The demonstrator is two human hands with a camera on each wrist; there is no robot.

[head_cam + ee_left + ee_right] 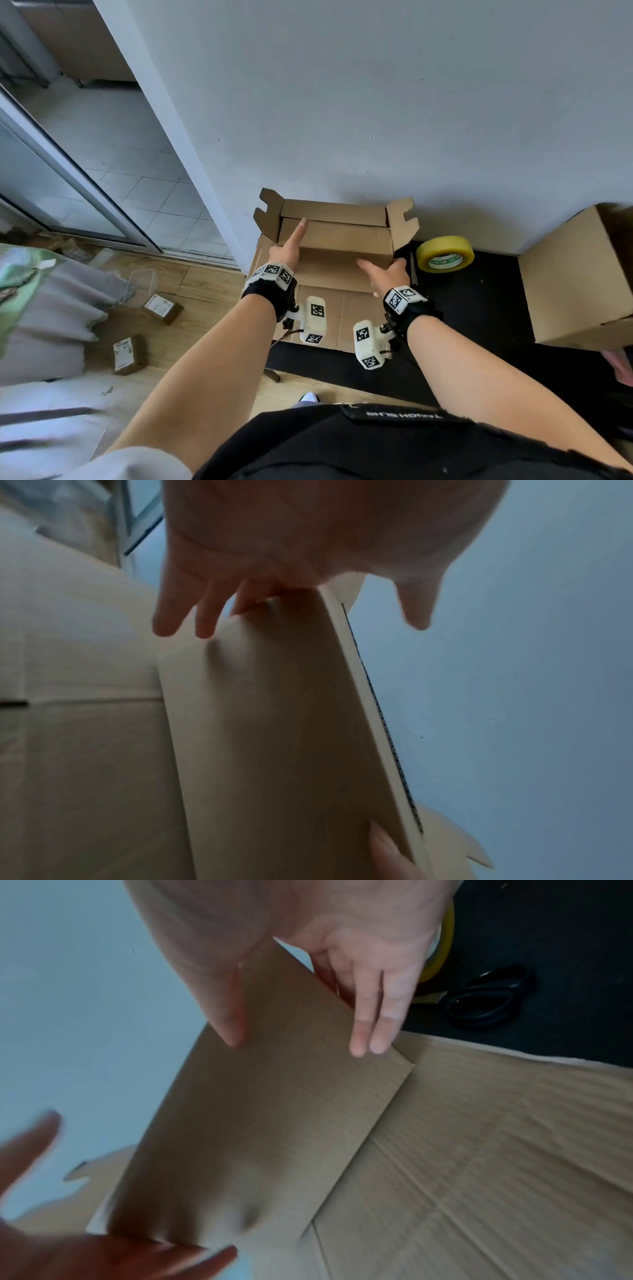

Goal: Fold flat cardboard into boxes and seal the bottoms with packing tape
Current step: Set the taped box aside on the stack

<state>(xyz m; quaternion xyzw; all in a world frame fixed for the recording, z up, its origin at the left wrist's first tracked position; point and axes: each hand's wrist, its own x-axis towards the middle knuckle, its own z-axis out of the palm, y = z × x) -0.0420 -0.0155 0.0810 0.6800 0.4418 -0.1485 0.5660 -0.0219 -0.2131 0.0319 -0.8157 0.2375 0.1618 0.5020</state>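
Note:
A half-folded brown cardboard box [342, 240] stands against the wall on a flat cardboard sheet [329, 308], its two notched end flaps upright. My left hand [286, 248] presses the box's left end with straight fingers [171, 615] down the outside, while its thumb points up toward the wall. My right hand [388, 272] straddles the near right corner: the thumb lies on the front panel [257, 1110] and straight fingers [369, 1031] lie along the side. A yellow packing tape roll [445, 255] lies on the black mat just right of the box.
Black scissors [486, 1001] lie on the mat beside the tape. A finished box [575, 274] stands at the right. Two small parcels [162, 308] lie on the wooden floor at the left, near bedding. The wall is directly behind the box.

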